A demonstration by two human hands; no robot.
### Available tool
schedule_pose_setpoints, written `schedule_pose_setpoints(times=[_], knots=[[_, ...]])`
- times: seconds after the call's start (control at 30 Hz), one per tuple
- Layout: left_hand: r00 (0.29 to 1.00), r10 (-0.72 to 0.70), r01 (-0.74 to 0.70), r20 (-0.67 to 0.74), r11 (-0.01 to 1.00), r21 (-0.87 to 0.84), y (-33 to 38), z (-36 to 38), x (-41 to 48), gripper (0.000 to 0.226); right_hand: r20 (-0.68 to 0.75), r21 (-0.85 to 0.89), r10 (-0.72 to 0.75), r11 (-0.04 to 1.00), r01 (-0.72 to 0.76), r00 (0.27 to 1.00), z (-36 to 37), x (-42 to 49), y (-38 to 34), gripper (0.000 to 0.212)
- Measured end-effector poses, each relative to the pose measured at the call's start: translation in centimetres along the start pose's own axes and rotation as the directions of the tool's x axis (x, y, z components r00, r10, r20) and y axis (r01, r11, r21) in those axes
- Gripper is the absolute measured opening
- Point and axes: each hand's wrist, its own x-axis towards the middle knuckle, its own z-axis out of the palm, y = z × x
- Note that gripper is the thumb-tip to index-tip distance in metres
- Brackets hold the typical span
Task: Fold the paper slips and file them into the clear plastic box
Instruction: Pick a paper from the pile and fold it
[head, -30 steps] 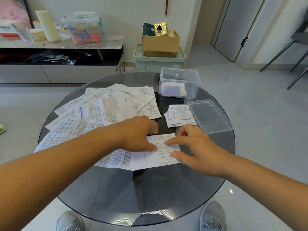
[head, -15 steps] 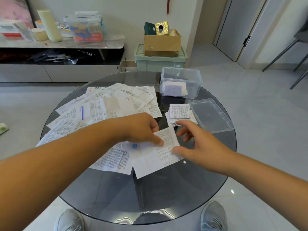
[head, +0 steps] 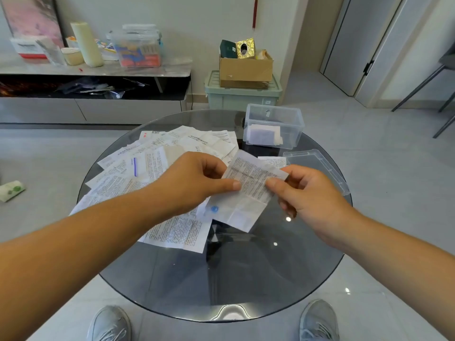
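Observation:
A creased, printed paper slip (head: 246, 193) hangs in the air above the round glass table (head: 246, 279). My left hand (head: 192, 185) pinches its left edge and my right hand (head: 305, 193) pinches its right edge. Several unfolded slips (head: 152, 163) lie spread over the table's left half. The clear plastic box (head: 274, 126) stands at the table's far right with folded slips inside. Behind the held slip, a small stack of folded slips (head: 273, 160) is mostly hidden.
The box's clear lid (head: 317, 168) lies on the table's right edge. A green crate (head: 242, 94) with a cardboard box (head: 246, 67) stands behind the table, next to a low sideboard (head: 93, 94). My shoes (head: 110, 323) show under the glass.
Both hands have lifted the slip off the table; it lay flat under my fingers a second ago and is now held up, tilted, between them.

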Motion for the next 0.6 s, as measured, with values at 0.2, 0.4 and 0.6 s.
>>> schedule_pose_setpoints(times=[0.2, 0.4, 0.6], knots=[[0.996, 0.091, -0.094, -0.023, 0.984, -0.149, 0.0, 0.1, -0.5, 0.014, -0.025, -0.127, -0.164, 0.979, 0.16, 0.986, -0.1, -0.9, -0.9, 0.007], [0.994, 0.1, -0.103, 0.045, 0.992, 0.073, -1.5, 0.8, -0.9, 0.018, 0.086, -0.304, -0.072, 0.948, 0.095, 0.994, -0.2, -0.9, 0.9, 0.006], [0.975, 0.126, -0.205, 0.182, 0.828, 0.522, -3.3, 1.3, -1.8, 0.025, 0.226, -0.544, 0.095, 0.838, 0.045, 0.969, 0.3, -0.6, 2.8, 0.026]])
